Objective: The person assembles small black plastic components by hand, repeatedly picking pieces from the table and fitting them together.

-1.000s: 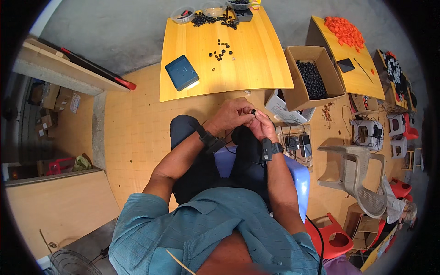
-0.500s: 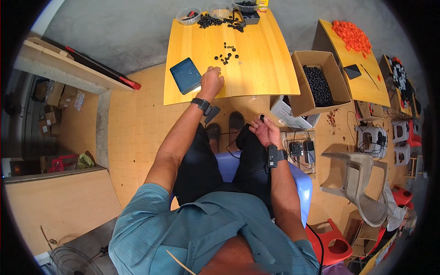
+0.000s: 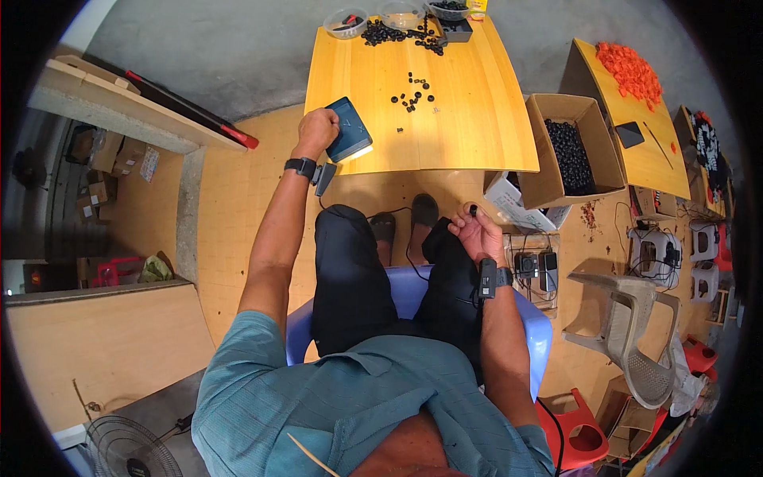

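Dark-blue flat box point(image 3: 350, 129), long axis tilted up-left, gripped by left hand point(image 3: 315, 131); right hand point(image 3: 475, 231) pinches a small black part point(image 3: 473, 210).

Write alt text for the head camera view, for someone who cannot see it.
Seen from above, a seated person's left hand grips a dark blue box at the near edge of a yellow table, while the right hand pinches a small black part above the lap. More small black parts lie scattered on the table.
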